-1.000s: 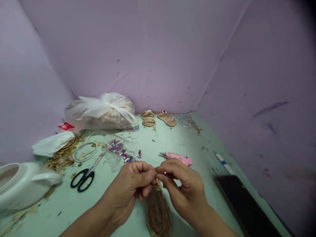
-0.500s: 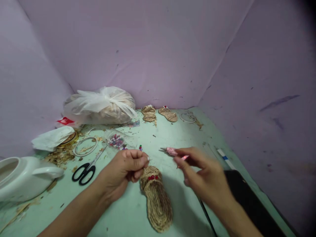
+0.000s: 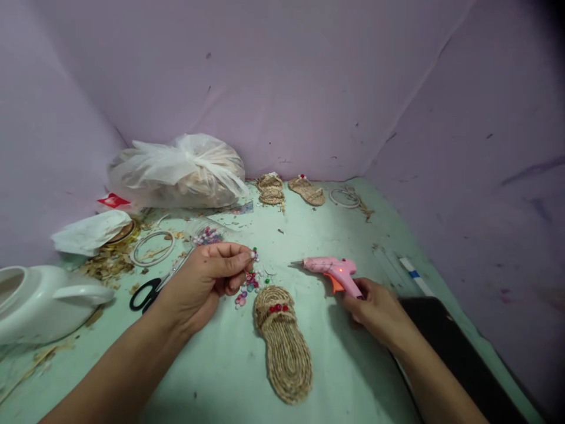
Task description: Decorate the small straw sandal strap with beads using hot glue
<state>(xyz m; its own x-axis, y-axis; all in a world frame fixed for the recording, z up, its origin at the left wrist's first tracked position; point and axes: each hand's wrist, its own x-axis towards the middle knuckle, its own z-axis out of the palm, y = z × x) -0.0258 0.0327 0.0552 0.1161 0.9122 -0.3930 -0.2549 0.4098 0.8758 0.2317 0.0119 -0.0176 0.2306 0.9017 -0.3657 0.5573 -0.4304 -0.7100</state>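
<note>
My left hand is closed in a pinch, with a small white bead at its fingertips. Just below those fingers lies a loose cluster of coloured beads. A pink glue gun with an orange trigger is held by the lower end of its handle in my right hand; its metal nozzle points left. Between the hands, a woven rope slipper lies flat, sole lengthwise toward me, with a row of red beads across its strap.
Black-handled scissors lie partly behind my left arm, near a white ceramic pot. Farther back are a bead container, a tied plastic bag and small woven slippers. A black flat object is at right.
My right hand has shifted down to the end of the glue gun's handle, and the gun now shows fully in side view. My left hand has moved up and left, away from the slipper.
</note>
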